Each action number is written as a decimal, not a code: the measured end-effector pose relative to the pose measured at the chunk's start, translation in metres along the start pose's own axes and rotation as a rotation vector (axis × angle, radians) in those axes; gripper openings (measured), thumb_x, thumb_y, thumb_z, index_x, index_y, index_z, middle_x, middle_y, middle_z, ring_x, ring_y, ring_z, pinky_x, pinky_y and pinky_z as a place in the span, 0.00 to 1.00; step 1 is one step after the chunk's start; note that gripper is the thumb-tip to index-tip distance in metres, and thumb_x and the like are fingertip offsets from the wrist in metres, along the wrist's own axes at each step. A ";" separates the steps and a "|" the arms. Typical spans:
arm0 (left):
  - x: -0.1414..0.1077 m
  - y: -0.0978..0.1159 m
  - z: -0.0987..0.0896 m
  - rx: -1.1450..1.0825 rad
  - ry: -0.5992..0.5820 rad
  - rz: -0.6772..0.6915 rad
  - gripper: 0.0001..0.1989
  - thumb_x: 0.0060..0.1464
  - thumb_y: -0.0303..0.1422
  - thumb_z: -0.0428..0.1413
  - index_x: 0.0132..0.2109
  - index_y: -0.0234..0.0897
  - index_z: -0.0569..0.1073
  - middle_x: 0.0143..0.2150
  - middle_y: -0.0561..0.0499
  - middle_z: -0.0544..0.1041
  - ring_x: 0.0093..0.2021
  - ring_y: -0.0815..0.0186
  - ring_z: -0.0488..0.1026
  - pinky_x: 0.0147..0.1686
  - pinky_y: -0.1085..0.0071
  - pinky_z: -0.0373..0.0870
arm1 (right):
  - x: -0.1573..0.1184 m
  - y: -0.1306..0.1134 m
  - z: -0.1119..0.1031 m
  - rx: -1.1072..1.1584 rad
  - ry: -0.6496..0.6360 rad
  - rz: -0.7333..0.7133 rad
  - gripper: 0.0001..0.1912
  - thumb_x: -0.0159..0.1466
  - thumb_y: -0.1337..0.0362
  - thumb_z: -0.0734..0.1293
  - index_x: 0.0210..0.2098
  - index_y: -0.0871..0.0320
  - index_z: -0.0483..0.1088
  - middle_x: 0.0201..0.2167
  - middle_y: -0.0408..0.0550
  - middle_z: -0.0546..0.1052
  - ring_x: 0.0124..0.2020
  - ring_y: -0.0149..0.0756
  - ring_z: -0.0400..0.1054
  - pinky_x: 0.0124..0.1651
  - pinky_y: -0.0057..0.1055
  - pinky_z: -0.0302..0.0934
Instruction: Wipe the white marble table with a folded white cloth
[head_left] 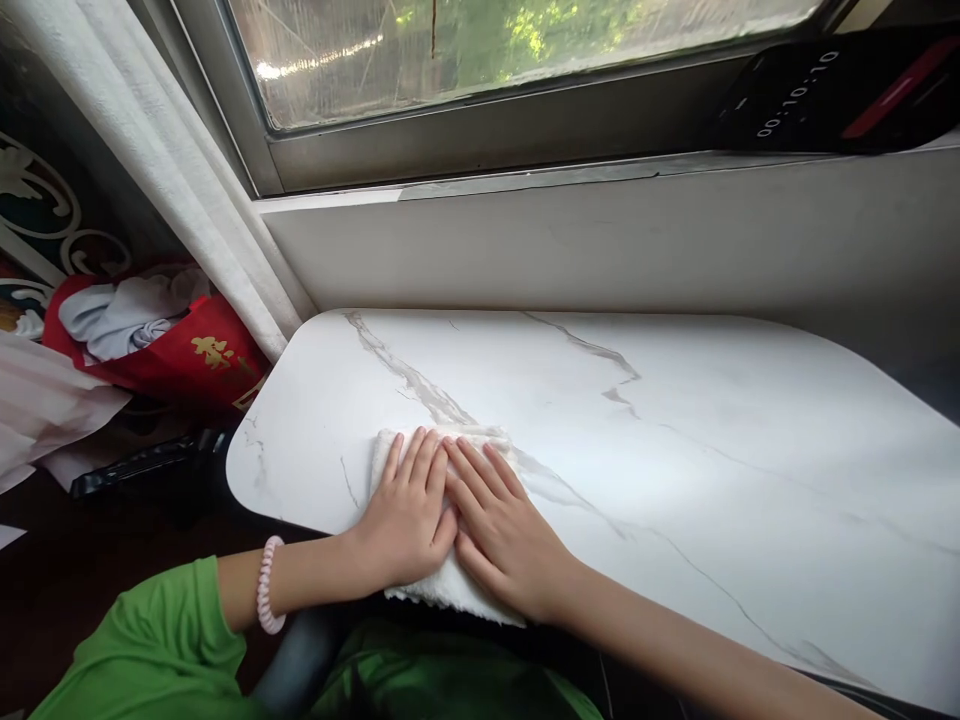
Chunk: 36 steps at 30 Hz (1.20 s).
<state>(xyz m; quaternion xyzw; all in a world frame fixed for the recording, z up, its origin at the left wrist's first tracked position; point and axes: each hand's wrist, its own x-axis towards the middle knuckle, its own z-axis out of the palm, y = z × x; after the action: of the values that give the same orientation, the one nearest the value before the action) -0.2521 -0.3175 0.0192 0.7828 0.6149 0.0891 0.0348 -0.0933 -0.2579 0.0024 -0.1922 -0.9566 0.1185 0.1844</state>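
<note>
A folded white cloth (442, 590) lies on the white marble-patterned tabletop (720, 420), part of it hanging past the front edge. My left hand (405, 510) rests flat on the cloth, fingers stretched toward the window. Beside it, my right hand (506, 530) also presses flat on the cloth, its fingers extended. The two hands touch near the thumbs and index fingers. Most of the cloth's middle is hidden beneath them. A pink coiled band (271, 585) circles my left wrist.
Behind the table runs a wall below a window (487, 60). A phone showing a timer (832, 95) leans at the upper right. To the left are a white curtain (172, 150), a red bag (195, 350) stuffed with cloth, and a dark object (142, 465) by the table corner.
</note>
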 end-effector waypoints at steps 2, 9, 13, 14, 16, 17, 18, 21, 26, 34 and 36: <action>0.010 -0.006 0.000 -0.010 -0.012 -0.006 0.29 0.61 0.34 0.41 0.66 0.25 0.51 0.69 0.36 0.51 0.70 0.55 0.39 0.67 0.51 0.41 | 0.005 0.009 0.003 0.050 0.003 0.043 0.35 0.64 0.62 0.55 0.68 0.63 0.42 0.69 0.57 0.46 0.69 0.46 0.34 0.67 0.55 0.40; 0.093 -0.055 0.007 -0.036 -0.006 -0.046 0.26 0.63 0.35 0.37 0.65 0.30 0.53 0.68 0.42 0.55 0.68 0.61 0.48 0.67 0.58 0.41 | 0.066 0.071 0.017 0.028 0.066 0.293 0.30 0.66 0.60 0.50 0.65 0.66 0.49 0.67 0.59 0.54 0.69 0.45 0.40 0.67 0.52 0.40; 0.157 -0.094 0.010 0.008 0.067 -0.074 0.25 0.62 0.33 0.39 0.64 0.29 0.57 0.66 0.42 0.59 0.67 0.62 0.52 0.67 0.61 0.42 | 0.119 0.115 0.017 -0.109 0.056 0.337 0.30 0.65 0.63 0.50 0.64 0.72 0.51 0.66 0.62 0.54 0.68 0.47 0.43 0.67 0.48 0.40; 0.172 -0.103 0.011 0.014 0.081 -0.076 0.25 0.62 0.33 0.39 0.63 0.28 0.58 0.66 0.41 0.59 0.66 0.62 0.53 0.66 0.61 0.42 | 0.131 0.126 0.017 -0.119 0.060 0.345 0.30 0.65 0.63 0.49 0.64 0.73 0.52 0.66 0.62 0.55 0.68 0.47 0.44 0.67 0.48 0.40; 0.197 -0.119 0.011 0.021 0.097 -0.062 0.25 0.62 0.32 0.40 0.63 0.27 0.59 0.65 0.41 0.60 0.66 0.62 0.55 0.66 0.62 0.42 | 0.152 0.145 0.016 -0.123 0.078 0.366 0.30 0.65 0.63 0.50 0.63 0.73 0.53 0.66 0.62 0.56 0.67 0.47 0.46 0.66 0.47 0.40; 0.208 -0.126 0.010 0.024 0.102 -0.050 0.24 0.62 0.32 0.40 0.63 0.28 0.60 0.65 0.41 0.61 0.65 0.62 0.55 0.66 0.62 0.43 | 0.160 0.153 0.016 -0.120 0.090 0.377 0.30 0.64 0.63 0.50 0.63 0.73 0.54 0.65 0.62 0.57 0.67 0.47 0.46 0.66 0.47 0.40; 0.217 -0.132 0.010 0.026 0.105 -0.037 0.24 0.62 0.32 0.40 0.62 0.28 0.60 0.65 0.41 0.62 0.65 0.61 0.56 0.66 0.63 0.44 | 0.166 0.160 0.017 -0.115 0.103 0.386 0.30 0.64 0.63 0.50 0.62 0.72 0.55 0.65 0.62 0.57 0.67 0.47 0.47 0.66 0.48 0.40; 0.234 -0.144 0.010 0.035 0.112 -0.010 0.23 0.61 0.31 0.42 0.61 0.28 0.62 0.63 0.42 0.64 0.63 0.61 0.59 0.65 0.63 0.46 | 0.178 0.173 0.018 -0.094 0.141 0.398 0.29 0.64 0.63 0.50 0.61 0.70 0.57 0.64 0.62 0.59 0.66 0.48 0.48 0.65 0.50 0.41; 0.240 -0.149 0.013 0.029 0.151 -0.026 0.22 0.62 0.31 0.42 0.60 0.29 0.63 0.62 0.43 0.66 0.62 0.62 0.60 0.64 0.64 0.49 | 0.181 0.179 0.017 -0.087 0.137 0.390 0.29 0.64 0.62 0.51 0.61 0.71 0.57 0.64 0.62 0.59 0.65 0.48 0.49 0.65 0.48 0.40; 0.225 -0.132 0.013 0.022 0.147 -0.080 0.22 0.63 0.31 0.42 0.60 0.29 0.63 0.63 0.43 0.64 0.64 0.63 0.58 0.66 0.62 0.44 | 0.165 0.171 0.014 -0.109 0.123 0.383 0.28 0.65 0.62 0.51 0.62 0.69 0.57 0.65 0.61 0.58 0.66 0.46 0.48 0.65 0.48 0.41; 0.216 -0.120 0.013 0.035 0.141 -0.107 0.22 0.63 0.31 0.41 0.61 0.28 0.62 0.64 0.42 0.63 0.65 0.62 0.56 0.66 0.62 0.42 | 0.157 0.168 0.012 -0.124 0.104 0.357 0.28 0.65 0.62 0.50 0.62 0.68 0.57 0.65 0.60 0.58 0.66 0.46 0.48 0.66 0.47 0.41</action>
<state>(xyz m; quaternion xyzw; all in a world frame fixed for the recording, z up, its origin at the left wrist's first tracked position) -0.3156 -0.0780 0.0078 0.7411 0.6582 0.1311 -0.0173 -0.1784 -0.0447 -0.0106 -0.3755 -0.9020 0.0803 0.1975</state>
